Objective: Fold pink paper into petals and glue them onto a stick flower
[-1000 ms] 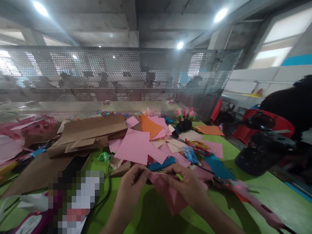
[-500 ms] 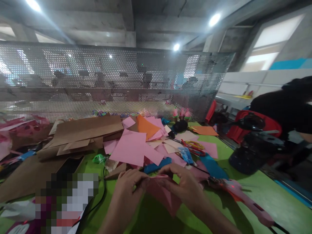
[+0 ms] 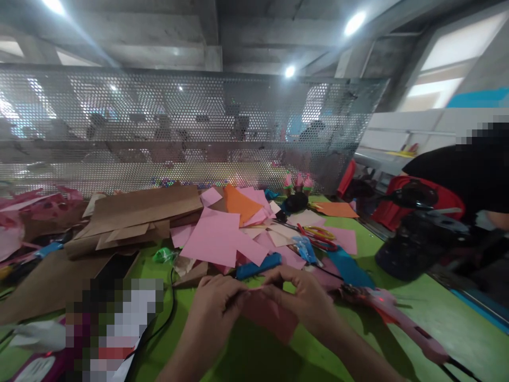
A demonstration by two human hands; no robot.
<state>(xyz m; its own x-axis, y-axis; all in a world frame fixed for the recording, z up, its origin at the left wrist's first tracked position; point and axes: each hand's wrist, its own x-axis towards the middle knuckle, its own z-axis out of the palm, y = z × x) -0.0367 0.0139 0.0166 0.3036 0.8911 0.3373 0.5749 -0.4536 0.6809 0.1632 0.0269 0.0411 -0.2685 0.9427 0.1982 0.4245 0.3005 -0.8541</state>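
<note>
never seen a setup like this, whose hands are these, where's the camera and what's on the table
There is no machine: you see a person's bare left hand and bare right hand, filmed by a camera worn on that person's head, looking forward and down. Both hands pinch a pink paper piece, above a bright green table. Spread over it are large brown paper sheets, a pale pink paper sheet, scissors with red and yellow handles, and a long pink tool with a glowing red light.

The left forearm (image 3: pixel 189 345) and right forearm (image 3: pixel 353 342) slant inward from below; the left hand (image 3: pixel 218 301) and right hand (image 3: pixel 304 298) sit close together, fingers curled, each thumb pinching toward its index finger
</note>
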